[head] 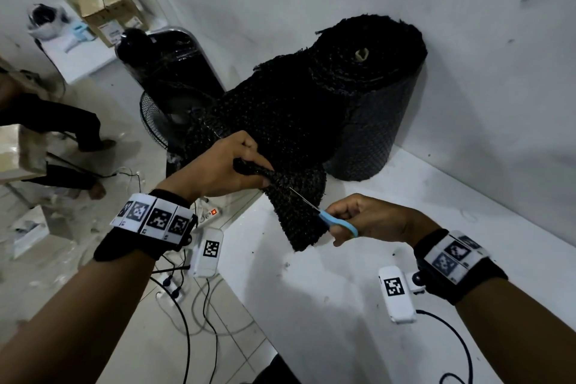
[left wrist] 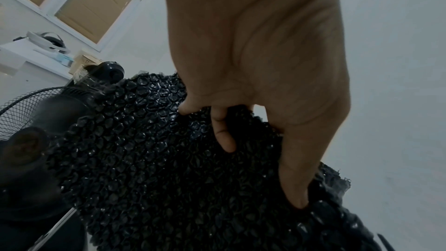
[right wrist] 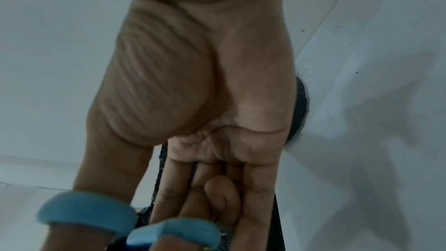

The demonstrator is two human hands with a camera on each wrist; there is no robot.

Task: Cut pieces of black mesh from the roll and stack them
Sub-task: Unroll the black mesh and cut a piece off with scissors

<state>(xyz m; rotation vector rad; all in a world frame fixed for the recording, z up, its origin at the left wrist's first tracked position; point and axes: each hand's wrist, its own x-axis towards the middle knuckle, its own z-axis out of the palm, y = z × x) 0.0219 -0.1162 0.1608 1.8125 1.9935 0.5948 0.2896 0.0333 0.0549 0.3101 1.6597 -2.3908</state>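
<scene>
- Black mesh (head: 290, 134) trails from the upright roll (head: 374, 97) at the back of the white table (head: 343, 290), down toward both hands at the table's near corner.
- Left hand (head: 218, 168) forms one grip, fingers curled tight around the bunched upper edge of the hanging flap.
- Right hand (head: 371, 221) forms the other grip, fingers through the blue loops of the scissors (head: 330, 220), just right of the flap and below the left grip.
- Blades point up and left into the mesh, toward the left grip; the cut line appears to run across the strip between the two hands.
- No stacked pieces are visible.
</scene>
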